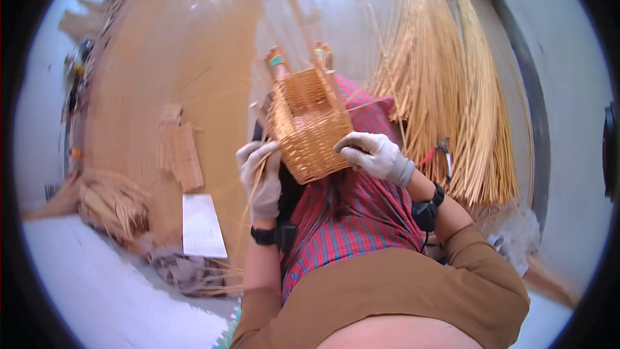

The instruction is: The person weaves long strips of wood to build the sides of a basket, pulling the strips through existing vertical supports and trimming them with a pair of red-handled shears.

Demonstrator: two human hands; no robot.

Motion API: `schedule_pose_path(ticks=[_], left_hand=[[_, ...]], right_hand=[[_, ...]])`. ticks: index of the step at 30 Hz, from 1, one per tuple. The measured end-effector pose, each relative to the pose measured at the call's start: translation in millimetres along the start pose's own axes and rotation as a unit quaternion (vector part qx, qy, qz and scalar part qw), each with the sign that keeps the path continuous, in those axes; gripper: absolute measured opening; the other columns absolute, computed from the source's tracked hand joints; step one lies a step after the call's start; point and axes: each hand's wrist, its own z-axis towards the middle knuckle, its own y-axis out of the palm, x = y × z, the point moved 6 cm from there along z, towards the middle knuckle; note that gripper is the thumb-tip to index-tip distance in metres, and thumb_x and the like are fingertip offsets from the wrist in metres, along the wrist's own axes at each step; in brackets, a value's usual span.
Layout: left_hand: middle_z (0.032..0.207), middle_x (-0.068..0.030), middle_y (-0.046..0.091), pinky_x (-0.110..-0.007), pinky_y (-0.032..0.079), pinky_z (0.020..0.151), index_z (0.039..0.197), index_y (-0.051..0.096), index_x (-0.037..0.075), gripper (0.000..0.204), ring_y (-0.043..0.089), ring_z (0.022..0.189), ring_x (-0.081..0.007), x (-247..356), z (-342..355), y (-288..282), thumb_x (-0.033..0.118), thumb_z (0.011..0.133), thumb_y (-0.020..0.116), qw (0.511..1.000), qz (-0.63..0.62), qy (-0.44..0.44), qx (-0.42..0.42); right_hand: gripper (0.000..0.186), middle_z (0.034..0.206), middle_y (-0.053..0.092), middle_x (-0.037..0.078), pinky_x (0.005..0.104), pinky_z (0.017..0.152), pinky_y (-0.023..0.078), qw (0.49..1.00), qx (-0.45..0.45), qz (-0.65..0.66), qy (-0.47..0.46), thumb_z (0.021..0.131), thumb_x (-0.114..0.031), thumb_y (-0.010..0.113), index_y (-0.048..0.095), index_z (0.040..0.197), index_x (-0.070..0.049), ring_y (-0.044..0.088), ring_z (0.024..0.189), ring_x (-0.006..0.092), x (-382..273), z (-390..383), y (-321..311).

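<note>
A small rectangular woven basket rests over my lap, its open top tipped away from me and long loose uprights fanning out from its far rim. My right hand, in a pale work glove, pinches the basket's right near corner. At the opposite corner, my gloved left hand is closed on a thin weaving strip that trails down past the wrist. The far uprights are smeared by motion. Whether the left fingers also press on the basket wall is hard to make out.
A large spread of long straw-coloured strips covers the floor at the right. To the left lie a flat woven piece, a white sheet of paper, a bundle of dry fibre and a crumpled grey cloth. Bare feet show beyond the basket.
</note>
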Motion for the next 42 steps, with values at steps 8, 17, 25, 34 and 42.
schedule_pose_path(ticks=[8,17,25,34,42], left_hand=[[0.152,-0.0107,0.048,-0.040,0.033,0.120,0.151,0.044,0.000,0.053,0.047,0.136,-0.0221,-16,-16,18,0.016,0.104,0.064,0.991,-0.086,-0.107,0.001],[0.130,-0.0105,0.059,-0.040,0.042,0.115,0.134,0.053,0.001,0.031,0.055,0.124,-0.0209,-52,-42,27,0.017,0.107,0.058,0.974,-0.116,-0.189,-0.042],[0.107,-0.0054,0.066,-0.034,0.056,0.091,0.114,0.065,0.005,0.015,0.067,0.100,-0.0176,-1,-75,10,0.010,0.100,0.067,0.961,-0.093,-0.201,-0.166],[0.089,-0.0043,0.065,-0.025,0.052,0.068,0.109,0.069,0.002,0.011,0.064,0.077,-0.0103,35,-27,23,0.003,0.098,0.069,0.987,-0.031,-0.093,-0.130],[0.087,-0.0054,0.065,-0.029,0.052,0.058,0.140,0.055,0.003,0.038,0.062,0.068,-0.0109,69,-31,-3,0.005,0.102,0.063,0.997,-0.004,-0.053,-0.064]], right_hand=[[0.039,0.095,0.074,0.015,0.0457,0.084,0.056,0.851,0.314,-0.378,0.187,0.091,-0.030,0.068,0.068,0.122,-0.005,0.071,0.094,0.0286,217,-89,-181],[0.112,0.161,0.036,0.022,0.0597,0.113,0.037,0.646,0.429,-0.340,0.532,0.083,-0.067,0.070,0.023,0.161,-0.002,0.037,0.146,0.0429,307,-144,-181],[0.091,0.141,0.057,0.022,0.0540,0.102,0.050,0.695,0.316,-0.257,0.592,0.073,-0.049,0.078,0.050,0.144,0.001,0.058,0.128,0.0377,277,-129,-209],[0.039,0.081,0.064,0.003,0.0345,0.063,0.055,0.927,0.324,0.028,0.185,0.095,-0.018,0.067,0.055,0.132,-0.009,0.067,0.068,0.0210,218,-153,-171],[0.076,0.119,0.068,0.016,0.0464,0.091,0.053,0.847,0.173,-0.454,-0.214,0.064,-0.030,0.095,0.062,0.128,-0.007,0.067,0.105,0.0363,-45,-29,11]])
